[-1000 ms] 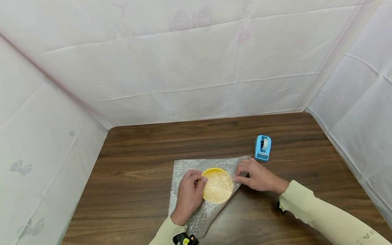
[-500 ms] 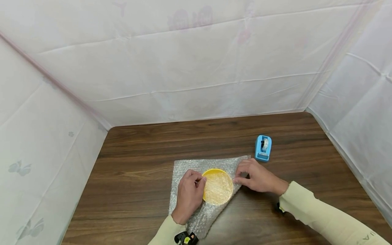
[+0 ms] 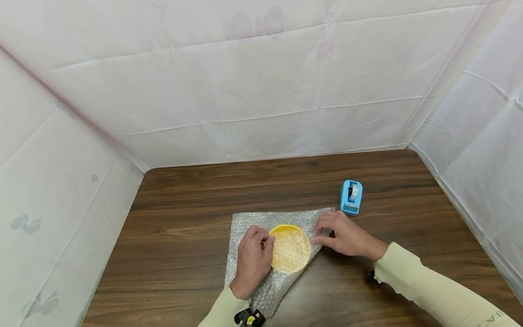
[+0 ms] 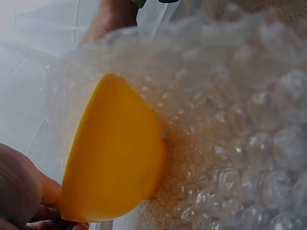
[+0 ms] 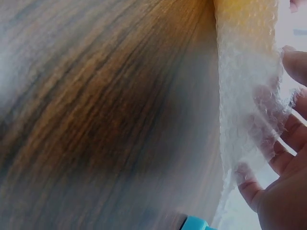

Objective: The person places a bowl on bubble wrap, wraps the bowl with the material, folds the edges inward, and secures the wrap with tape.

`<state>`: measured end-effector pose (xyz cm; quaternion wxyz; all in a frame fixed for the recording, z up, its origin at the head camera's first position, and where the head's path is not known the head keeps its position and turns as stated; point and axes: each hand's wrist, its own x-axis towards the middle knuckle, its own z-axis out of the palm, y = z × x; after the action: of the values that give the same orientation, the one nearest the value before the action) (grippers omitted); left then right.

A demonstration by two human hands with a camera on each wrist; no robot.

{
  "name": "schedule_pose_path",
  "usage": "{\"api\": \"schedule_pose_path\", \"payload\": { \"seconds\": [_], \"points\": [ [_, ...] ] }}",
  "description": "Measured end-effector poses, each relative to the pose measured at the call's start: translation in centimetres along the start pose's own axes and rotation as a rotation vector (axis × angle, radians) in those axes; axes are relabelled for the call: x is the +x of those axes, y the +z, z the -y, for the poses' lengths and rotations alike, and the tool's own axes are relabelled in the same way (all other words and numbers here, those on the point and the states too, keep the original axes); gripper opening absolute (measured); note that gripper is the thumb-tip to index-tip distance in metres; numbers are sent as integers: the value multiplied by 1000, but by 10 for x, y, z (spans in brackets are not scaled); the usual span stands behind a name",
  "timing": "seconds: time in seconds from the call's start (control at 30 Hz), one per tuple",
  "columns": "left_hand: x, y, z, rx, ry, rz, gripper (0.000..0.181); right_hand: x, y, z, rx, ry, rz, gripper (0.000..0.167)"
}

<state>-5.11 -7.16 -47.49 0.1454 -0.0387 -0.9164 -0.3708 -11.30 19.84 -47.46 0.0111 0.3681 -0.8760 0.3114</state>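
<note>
A yellow bowl [image 3: 282,230] sits on a sheet of bubble wrap [image 3: 253,220], a fold of which lies over the bowl's opening. With thumb and fingers, my left hand [image 3: 252,259] pinches the bowl's left rim. My right hand [image 3: 341,234] holds the wrap's edge just right of the bowl. Seen from the left wrist, the bowl [image 4: 115,153] is tilted on its side in the frame, bubble wrap [image 4: 230,124] along its base. In the right wrist view the fingers of my right hand [image 5: 285,187] are behind the clear wrap [image 5: 244,86], partly visible through it.
A blue tape dispenser [image 3: 351,198] with a roll in it stands just beyond my right hand. The dark wooden table [image 3: 184,245] is bordered by white sheeting [image 3: 245,113] at the back and on both sides.
Almost nothing differs. Both hands keep their hold on the bowl and the bubble wrap, with only tiny shifts in position.
</note>
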Motion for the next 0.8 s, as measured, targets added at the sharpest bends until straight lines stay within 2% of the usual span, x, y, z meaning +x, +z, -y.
{"api": "schedule_pose_path", "payload": {
  "seconds": [0.17,0.43,0.53,0.7,0.8],
  "points": [
    [0,1,1,18,26,-8,20,0,-3,-4,-5,-24,-23,12],
    [0,1,4,37,57,-34,19,-2,-17,-10,3,71,-35,13],
    [1,1,5,45,54,-35,18,-1,-25,-10,19,163,-38,8],
    [3,1,4,50,43,-31,16,0,-37,-12,-26,391,-21,13],
    [4,1,3,47,37,-30,16,1,-40,-16,-20,496,3,13]
  ]
}}
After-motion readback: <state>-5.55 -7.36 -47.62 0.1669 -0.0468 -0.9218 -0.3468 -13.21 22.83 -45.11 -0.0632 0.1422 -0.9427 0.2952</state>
